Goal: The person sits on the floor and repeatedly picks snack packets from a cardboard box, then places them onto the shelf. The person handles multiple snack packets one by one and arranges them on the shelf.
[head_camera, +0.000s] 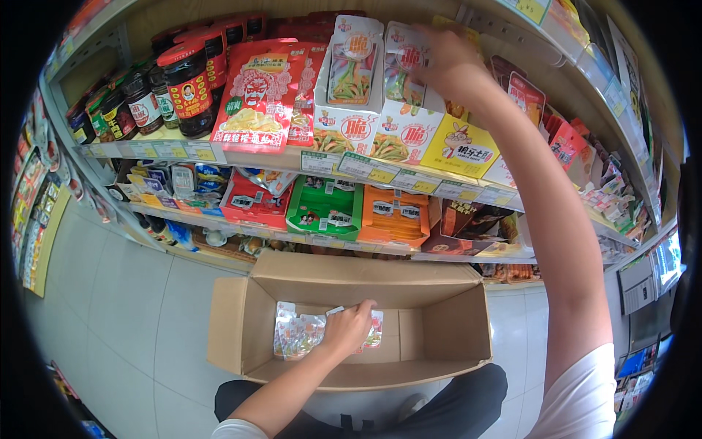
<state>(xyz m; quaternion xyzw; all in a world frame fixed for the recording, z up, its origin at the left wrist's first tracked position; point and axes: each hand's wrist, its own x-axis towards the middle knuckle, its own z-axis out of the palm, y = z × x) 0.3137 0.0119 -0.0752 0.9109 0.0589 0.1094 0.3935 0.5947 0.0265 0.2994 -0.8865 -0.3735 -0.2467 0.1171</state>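
My left hand (350, 329) is inside an open cardboard box (444, 280) on the floor, its fingers closed on a small snack packet (374, 331). Beside it, at the box's left end, lie more snack packets (299, 332) of the same look. Up on the shelf, my right hand (447, 57), blurred, reaches to the upper edge of a snack packet (399, 60) standing in a white display carton (406, 134); whether its fingers grip the packet I cannot tell. A matching carton (343, 129) with an upright packet stands just to the left.
Sauce jars (189, 90) and a large red pouch (258, 99) stand left on the shelf, a yellow carton (460, 145) right. The lower shelf holds red, green (324, 206) and orange (395, 214) cartons. The shelf's price-tag edge (351, 167) overhangs the box's rear.
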